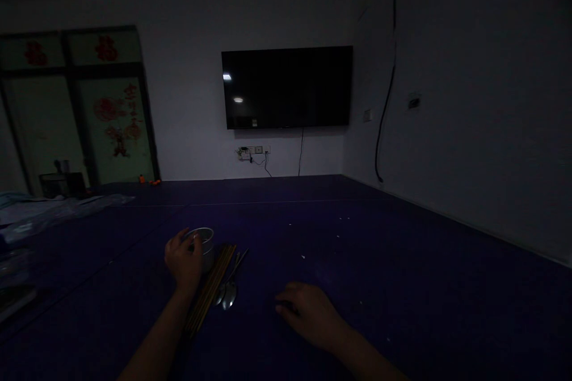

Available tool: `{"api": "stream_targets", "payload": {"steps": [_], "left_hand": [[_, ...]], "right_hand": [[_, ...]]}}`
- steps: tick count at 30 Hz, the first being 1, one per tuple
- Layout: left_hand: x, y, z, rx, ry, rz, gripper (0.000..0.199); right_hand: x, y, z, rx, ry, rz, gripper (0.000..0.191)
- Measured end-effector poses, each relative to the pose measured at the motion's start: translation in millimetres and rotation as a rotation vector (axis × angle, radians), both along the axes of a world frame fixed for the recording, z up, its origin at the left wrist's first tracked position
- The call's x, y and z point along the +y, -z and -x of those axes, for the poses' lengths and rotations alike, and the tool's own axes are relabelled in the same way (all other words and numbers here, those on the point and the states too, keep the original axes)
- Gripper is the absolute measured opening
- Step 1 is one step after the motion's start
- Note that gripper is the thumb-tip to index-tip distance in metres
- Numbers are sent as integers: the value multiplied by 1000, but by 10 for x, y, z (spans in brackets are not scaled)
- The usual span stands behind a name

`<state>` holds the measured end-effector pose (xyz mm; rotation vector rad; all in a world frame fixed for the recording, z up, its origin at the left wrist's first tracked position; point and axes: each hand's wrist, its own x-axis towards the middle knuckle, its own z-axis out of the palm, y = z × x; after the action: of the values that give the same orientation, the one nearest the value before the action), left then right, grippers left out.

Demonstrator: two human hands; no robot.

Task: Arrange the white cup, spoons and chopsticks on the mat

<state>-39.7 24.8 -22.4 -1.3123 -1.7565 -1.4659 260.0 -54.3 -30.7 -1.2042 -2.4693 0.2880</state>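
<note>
My left hand (183,259) is closed around the rim and near side of a pale, round, open-topped cup (207,253) standing on the dark blue surface. Just right of the cup lies a bundle of long, thin chopsticks (210,292), slanting toward me. Beside the chopsticks, two metal spoons rest with their bowls toward me; the nearer spoon (229,296) catches the light. My right hand (308,312) hovers over or rests on the surface to the right of the spoons, which I cannot tell apart in the dim light. Its fingers are loosely bent, with a gap between thumb and forefinger, and nothing shows in it.
Small white scraps (303,257) dot the blue surface (402,262). Crumpled clear plastic (84,207) lies at the far left. Small orange items (154,182) sit near the door (111,125). A television (288,89) hangs on the wall, and a black cable (386,107) runs down at right.
</note>
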Motion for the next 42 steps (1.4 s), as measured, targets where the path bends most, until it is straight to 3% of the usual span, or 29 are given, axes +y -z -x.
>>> {"api": "stream_targets", "payload": {"steps": [22,42], "left_hand": [[51,44,31,171,67,-125,35],[-34,-5,-62,150,67,-43,33]], "right_hand": [[5,15,-1,11,-10,-8,26],[-2,-3,8,-41,-5,-26,25]]}}
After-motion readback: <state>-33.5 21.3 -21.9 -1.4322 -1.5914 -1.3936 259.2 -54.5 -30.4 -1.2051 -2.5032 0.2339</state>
